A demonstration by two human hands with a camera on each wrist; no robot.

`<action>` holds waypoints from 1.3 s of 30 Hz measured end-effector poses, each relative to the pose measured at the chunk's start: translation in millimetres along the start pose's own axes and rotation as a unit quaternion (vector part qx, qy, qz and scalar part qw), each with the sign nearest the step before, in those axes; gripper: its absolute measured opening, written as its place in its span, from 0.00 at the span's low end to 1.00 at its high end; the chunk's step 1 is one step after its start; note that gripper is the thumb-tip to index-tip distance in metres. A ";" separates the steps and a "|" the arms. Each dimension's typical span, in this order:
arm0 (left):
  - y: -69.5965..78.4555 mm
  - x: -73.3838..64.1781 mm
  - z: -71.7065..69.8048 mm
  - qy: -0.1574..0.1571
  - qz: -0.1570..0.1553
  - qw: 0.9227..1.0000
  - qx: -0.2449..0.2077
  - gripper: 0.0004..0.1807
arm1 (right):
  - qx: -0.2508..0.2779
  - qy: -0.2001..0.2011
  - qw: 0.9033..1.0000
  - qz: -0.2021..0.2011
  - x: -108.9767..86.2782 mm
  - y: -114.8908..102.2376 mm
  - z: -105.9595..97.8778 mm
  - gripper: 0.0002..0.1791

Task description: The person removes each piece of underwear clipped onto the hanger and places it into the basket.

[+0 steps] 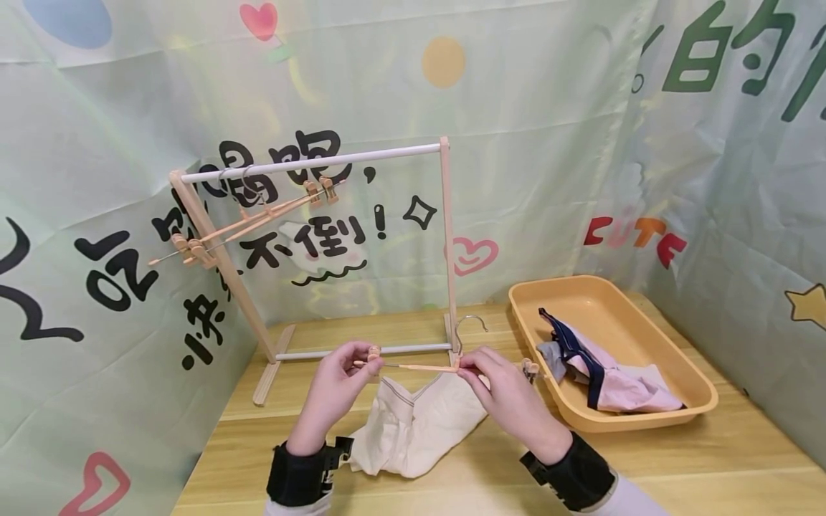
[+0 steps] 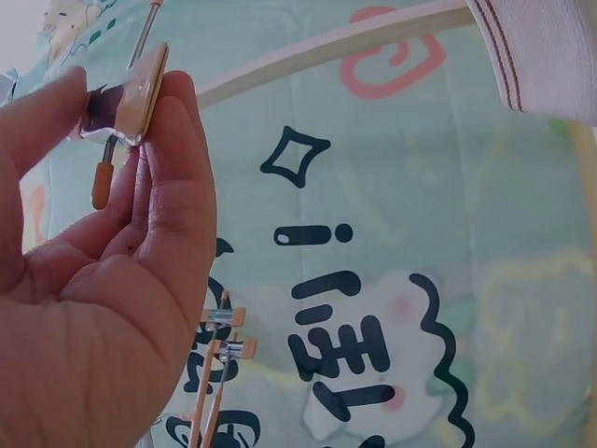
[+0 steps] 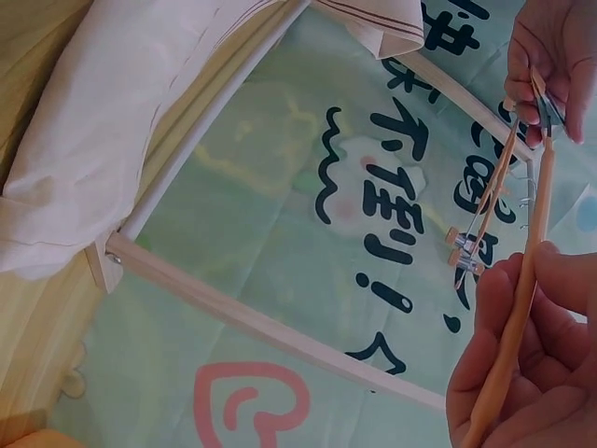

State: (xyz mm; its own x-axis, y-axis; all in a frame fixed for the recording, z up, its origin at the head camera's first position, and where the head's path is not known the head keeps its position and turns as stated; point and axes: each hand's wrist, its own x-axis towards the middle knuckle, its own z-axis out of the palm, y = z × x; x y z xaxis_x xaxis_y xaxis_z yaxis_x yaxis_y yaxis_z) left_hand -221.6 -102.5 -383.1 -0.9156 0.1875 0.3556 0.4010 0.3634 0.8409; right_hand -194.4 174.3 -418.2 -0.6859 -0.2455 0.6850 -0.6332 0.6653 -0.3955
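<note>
Between both hands is a light wooden clip hanger (image 1: 426, 368) with a metal hook (image 1: 459, 331) pointing up. My left hand (image 1: 342, 387) pinches the clip (image 2: 126, 105) at the hanger's left end between thumb and fingers; a metal rod with an orange tip passes through it. My right hand (image 1: 510, 394) grips the wooden bar (image 3: 520, 341) close to the hook. Another clip (image 1: 529, 369) shows beyond the right hand, at the bar's other end. Below the hanger a cream cloth garment (image 1: 419, 430) with dark stitched lines lies on the table.
Behind stands a wooden rack (image 1: 447, 236) with a white top rail (image 1: 387, 153); clip hangers (image 1: 264, 213) hang at its left. On the right, a yellow tray (image 1: 635, 322) holds pink-and-navy cloth (image 1: 629, 383) and a grey piece (image 1: 551, 356). Printed fabric walls surround the wooden table (image 1: 226, 459).
</note>
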 end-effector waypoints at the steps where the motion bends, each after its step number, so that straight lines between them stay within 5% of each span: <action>1: -0.1 0.0 -0.1 0.000 0.000 1.000 -0.003 0.17 | 0.000 -0.001 1.000 0.000 0.0 -0.2 -0.1 0.05; 9: 4.6 -0.3 1.5 0.001 -0.012 0.999 -0.030 0.14 | -0.003 0.002 1.000 -0.004 0.0 -0.9 -0.2 0.05; 17: 32.1 -4.9 2.2 0.016 -0.013 1.000 -0.017 0.11 | -0.004 -0.004 1.000 -0.003 -0.2 -0.6 -0.4 0.05; 26: -0.9 2.6 2.7 0.052 -0.011 0.998 -0.043 0.13 | -0.020 -0.001 1.000 -0.008 0.3 0.3 -0.5 0.12; 39: -9.0 5.2 -16.7 0.130 -0.038 0.990 -0.024 0.16 | -0.019 0.018 1.000 -0.014 2.6 -0.2 -7.5 0.15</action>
State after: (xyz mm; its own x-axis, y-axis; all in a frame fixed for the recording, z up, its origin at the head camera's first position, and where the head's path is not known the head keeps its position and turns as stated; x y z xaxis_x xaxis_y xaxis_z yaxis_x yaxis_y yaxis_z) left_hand -230.5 -120.0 -382.0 -0.9217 -0.0829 0.3789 0.3350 0.3225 0.8853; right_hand -193.4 178.8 -411.8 -0.6540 -0.2399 0.7174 -0.6377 0.6851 -0.3522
